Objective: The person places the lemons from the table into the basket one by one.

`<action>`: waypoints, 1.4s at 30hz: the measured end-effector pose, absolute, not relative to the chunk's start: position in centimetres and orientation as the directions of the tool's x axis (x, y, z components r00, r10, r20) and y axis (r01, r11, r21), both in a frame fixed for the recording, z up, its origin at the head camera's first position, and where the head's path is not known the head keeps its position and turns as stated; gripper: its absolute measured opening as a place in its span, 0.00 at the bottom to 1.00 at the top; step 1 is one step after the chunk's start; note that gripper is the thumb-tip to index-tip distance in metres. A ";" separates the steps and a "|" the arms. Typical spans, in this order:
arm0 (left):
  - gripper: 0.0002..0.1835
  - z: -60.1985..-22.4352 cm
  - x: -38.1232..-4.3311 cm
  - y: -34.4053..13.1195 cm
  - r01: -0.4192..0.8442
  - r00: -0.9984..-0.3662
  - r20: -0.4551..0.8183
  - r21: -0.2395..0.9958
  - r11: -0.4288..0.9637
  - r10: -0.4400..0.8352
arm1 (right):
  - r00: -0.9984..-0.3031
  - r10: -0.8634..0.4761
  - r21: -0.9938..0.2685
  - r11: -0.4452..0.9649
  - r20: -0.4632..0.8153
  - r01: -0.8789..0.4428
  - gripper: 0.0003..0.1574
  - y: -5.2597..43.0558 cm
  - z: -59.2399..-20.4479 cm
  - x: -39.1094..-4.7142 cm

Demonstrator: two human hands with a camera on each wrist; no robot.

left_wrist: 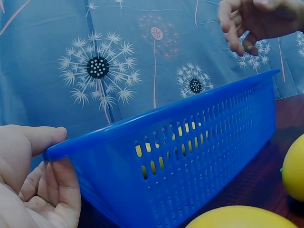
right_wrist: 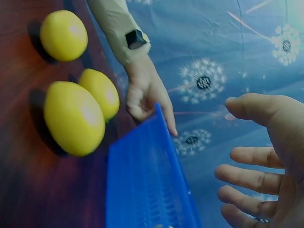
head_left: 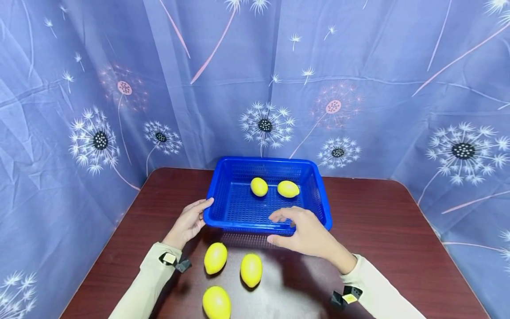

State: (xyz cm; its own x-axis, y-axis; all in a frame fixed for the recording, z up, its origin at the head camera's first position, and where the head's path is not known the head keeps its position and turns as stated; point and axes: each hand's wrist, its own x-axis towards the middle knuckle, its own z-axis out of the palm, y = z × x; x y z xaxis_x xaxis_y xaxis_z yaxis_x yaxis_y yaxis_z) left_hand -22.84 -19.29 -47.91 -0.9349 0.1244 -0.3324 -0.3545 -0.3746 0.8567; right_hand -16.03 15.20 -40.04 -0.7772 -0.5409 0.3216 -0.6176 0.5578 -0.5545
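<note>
- Cream fabric sleeves [head_left: 137, 283], each with a black-and-yellow device at the cuff, lie nearest the camera, behind both hands.
- The left hand [head_left: 189, 223] pinches the basket's rim, thumb above and fingers curled beneath.
- Just right of the left wrist, a yellow oval lemon [head_left: 215, 258] lies on the glossy red-brown table [head_left: 378, 212]; a second lemon [head_left: 217, 302] lies nearer the camera.
- Between the wrists, farther right, lies a third lemon [head_left: 251, 270].
- The blue rectangular perforated plastic basket [head_left: 243, 208] stretches from the left hand to beyond the right fingertips.
- Inside, past the right fingertips, lie a left inner lemon [head_left: 259, 187] and a right inner lemon [head_left: 288, 189], apart.
- The right hand [head_left: 304, 232] hangs above the basket's near rim, loosely open, thumb apart, gripping nothing.
</note>
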 end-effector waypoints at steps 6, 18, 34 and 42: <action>0.16 -47.9 -22.9 -19.3 -0.360 -0.933 -0.339 0.857 -0.368 0.121 | -0.744 -0.580 -0.498 0.563 0.332 -0.660 0.29 13.9 -41.1 -14.3; 0.05 -47.9 -22.8 -19.1 -0.351 -0.936 -0.336 0.858 -0.376 0.107 | -0.749 -0.601 -0.448 0.608 0.281 -0.656 0.29 12.0 -44.1 -11.9; 0.07 -47.9 -22.7 -19.1 -0.353 -0.935 -0.339 0.856 -0.377 0.106 | -0.814 -0.557 -0.405 0.713 0.168 -0.572 0.46 10.6 -47.8 -11.7; 0.07 -47.8 -22.6 -19.1 -0.346 -0.937 -0.333 0.861 -0.373 0.102 | -0.815 -0.563 -0.394 0.723 0.140 -0.567 0.46 10.0 -48.6 -11.6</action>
